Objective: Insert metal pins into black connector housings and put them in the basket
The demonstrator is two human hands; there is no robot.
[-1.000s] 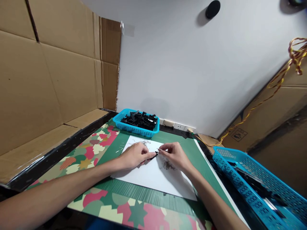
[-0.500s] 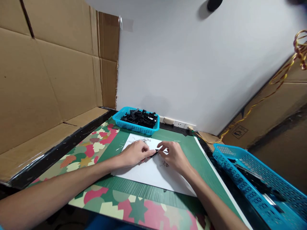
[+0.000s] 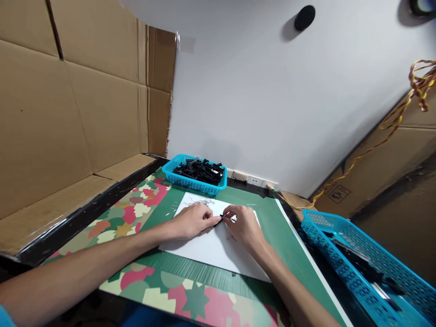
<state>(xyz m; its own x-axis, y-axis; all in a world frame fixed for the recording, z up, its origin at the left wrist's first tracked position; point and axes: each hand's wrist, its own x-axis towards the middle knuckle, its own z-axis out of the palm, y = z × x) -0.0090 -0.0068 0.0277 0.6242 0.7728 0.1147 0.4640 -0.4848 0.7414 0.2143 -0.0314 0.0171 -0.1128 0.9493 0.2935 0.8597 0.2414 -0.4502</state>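
Over a white sheet (image 3: 204, 250) my left hand (image 3: 193, 221) is closed on a small black piece (image 3: 221, 217), its thumb and finger at the piece's left end. My right hand (image 3: 242, 223) pinches at the right end of the same piece; whether it also holds something thin there is too small to tell. Small dark thin bits (image 3: 200, 202) are scattered on the sheet behind my left hand, and a few more lie under my right hand.
A blue basket (image 3: 194, 184) heaped with black pieces stands behind the sheet. At the right, a larger blue basket (image 3: 344, 263) holds long dark pieces. Cardboard (image 3: 102, 118) lines the left side; twisted wires (image 3: 361, 156) hang at the right.
The view has tilted slightly upward. My right hand has turned a little and its fingers are nearer the black piece. My left hand keeps its hold.
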